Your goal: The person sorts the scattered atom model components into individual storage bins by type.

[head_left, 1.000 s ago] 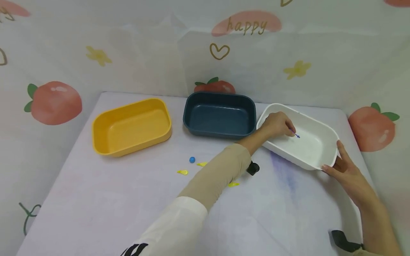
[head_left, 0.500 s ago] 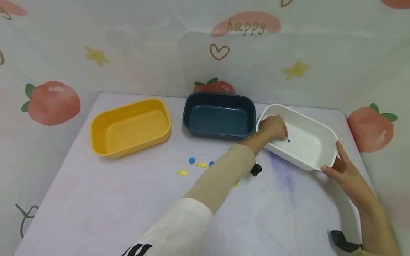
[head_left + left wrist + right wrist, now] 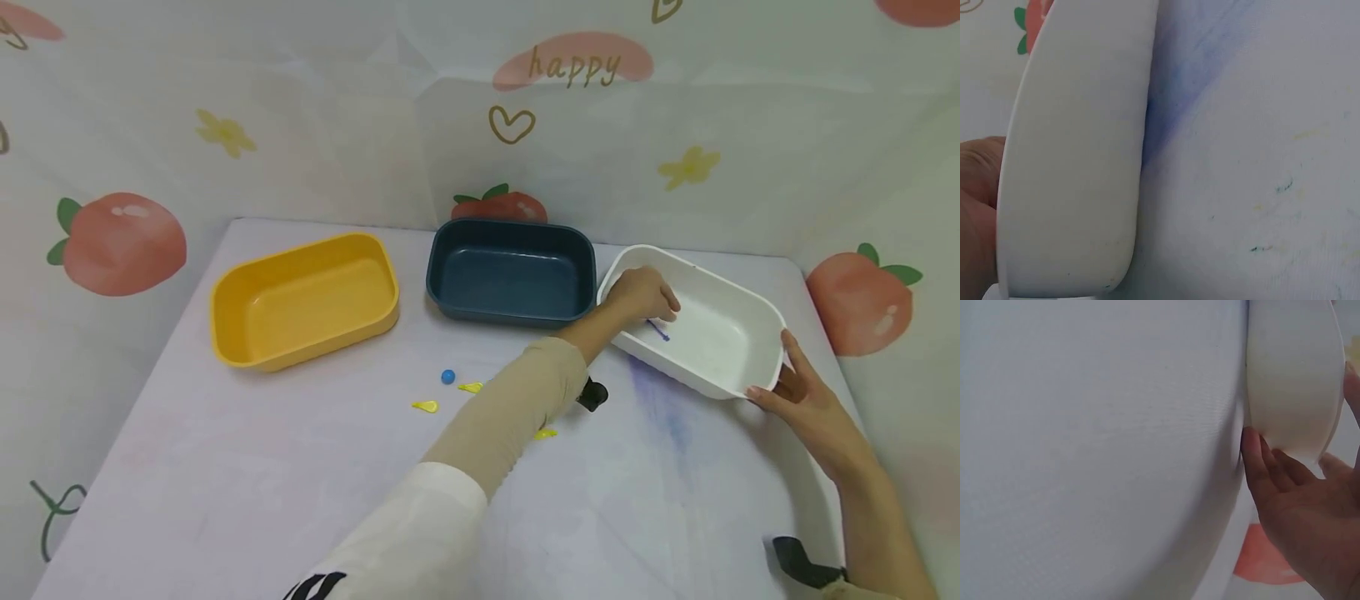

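Observation:
In the head view, my left hand (image 3: pixel 643 293) is inside the left end of the white plastic bin (image 3: pixel 738 354). A thin purple stick (image 3: pixel 658 331) with a small knobby end lies on the bin floor just below the fingers, seemingly free of them. My right hand (image 3: pixel 813 408) grips the bin's right end. The right wrist view shows its fingers (image 3: pixel 1260 465) against the base of the white bin (image 3: pixel 1294 381), with the thumb up by the rim. Only part of my left hand (image 3: pixel 979 206) shows behind the bin wall in the left wrist view.
To the left stand a dark blue bin (image 3: pixel 513 279) and a yellow bin (image 3: pixel 307 304). A blue bead (image 3: pixel 447 377) and several yellow drop-shaped pieces (image 3: pixel 425 407) lie on the table, partly hidden by my left sleeve. A printed cloth wall (image 3: pixel 337 167) closes off the back.
The purple stick has shifted left and nearer to me within the bin, and my left fingers have come away from it. My right hand keeps its grip on the bin.

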`<move>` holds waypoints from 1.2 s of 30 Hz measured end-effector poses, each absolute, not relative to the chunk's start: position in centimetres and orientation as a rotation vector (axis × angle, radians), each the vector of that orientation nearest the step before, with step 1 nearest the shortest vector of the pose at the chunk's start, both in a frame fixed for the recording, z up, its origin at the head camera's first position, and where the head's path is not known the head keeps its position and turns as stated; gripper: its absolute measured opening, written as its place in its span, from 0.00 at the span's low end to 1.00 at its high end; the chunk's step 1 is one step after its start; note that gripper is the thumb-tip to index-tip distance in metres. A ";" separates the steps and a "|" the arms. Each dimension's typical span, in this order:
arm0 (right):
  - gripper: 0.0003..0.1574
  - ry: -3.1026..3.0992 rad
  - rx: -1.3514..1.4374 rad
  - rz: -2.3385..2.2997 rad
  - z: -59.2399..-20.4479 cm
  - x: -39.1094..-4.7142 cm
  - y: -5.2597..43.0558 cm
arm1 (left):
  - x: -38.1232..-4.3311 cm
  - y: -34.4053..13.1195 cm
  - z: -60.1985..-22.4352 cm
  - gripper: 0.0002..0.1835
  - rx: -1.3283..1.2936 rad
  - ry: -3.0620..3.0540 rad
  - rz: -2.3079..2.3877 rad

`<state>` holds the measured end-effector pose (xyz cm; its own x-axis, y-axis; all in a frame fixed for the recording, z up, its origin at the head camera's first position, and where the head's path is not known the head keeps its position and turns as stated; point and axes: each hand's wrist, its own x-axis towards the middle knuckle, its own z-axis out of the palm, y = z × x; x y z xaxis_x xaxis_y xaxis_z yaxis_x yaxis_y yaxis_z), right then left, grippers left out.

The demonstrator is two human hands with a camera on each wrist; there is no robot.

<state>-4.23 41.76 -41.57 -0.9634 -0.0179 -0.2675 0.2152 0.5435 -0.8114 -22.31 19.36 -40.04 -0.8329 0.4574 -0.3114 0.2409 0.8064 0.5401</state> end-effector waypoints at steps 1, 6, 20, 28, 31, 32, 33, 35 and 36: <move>0.58 2.550 0.160 -1.370 -41.5 -4.3 41.7 | -22.5 19.2 -40.0 0.09 0.543 2.541 0.731; 0.59 2.627 0.187 -1.270 -41.0 -4.7 41.7 | -23.0 18.6 -39.5 0.13 0.677 2.419 0.937; 0.54 3.005 0.119 -1.394 -37.2 -6.4 38.8 | -22.0 13.7 -35.3 0.19 0.873 2.185 1.278; 0.51 3.012 -0.130 -1.613 -35.2 -7.7 35.9 | -21.5 9.9 -33.4 0.23 0.998 2.241 1.294; 0.50 2.844 -0.227 -1.826 -34.8 -8.0 34.7 | -21.2 8.3 -32.9 0.24 1.025 2.286 1.286; 0.50 2.809 -0.250 -1.854 -34.8 -8.0 34.2 | -21.0 7.7 -32.7 0.25 1.029 2.302 1.296; 0.50 2.800 -0.264 -1.847 -34.8 -8.1 33.8 | -20.9 7.1 -32.7 0.25 1.027 2.313 1.313; 0.50 2.815 -0.293 -1.795 -34.7 -8.2 32.8 | -20.6 6.0 -32.6 0.25 1.040 2.351 1.342; 0.50 2.848 -0.310 -1.733 -34.7 -8.2 32.4 | -20.4 5.4 -32.6 0.25 1.045 2.373 1.360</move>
<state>-8.20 32.40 -34.75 -0.9618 -0.0495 0.2693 -0.2619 0.4528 -0.8523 -20.43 5.43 -32.64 -0.7255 0.6703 0.1561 0.4736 0.3216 0.8199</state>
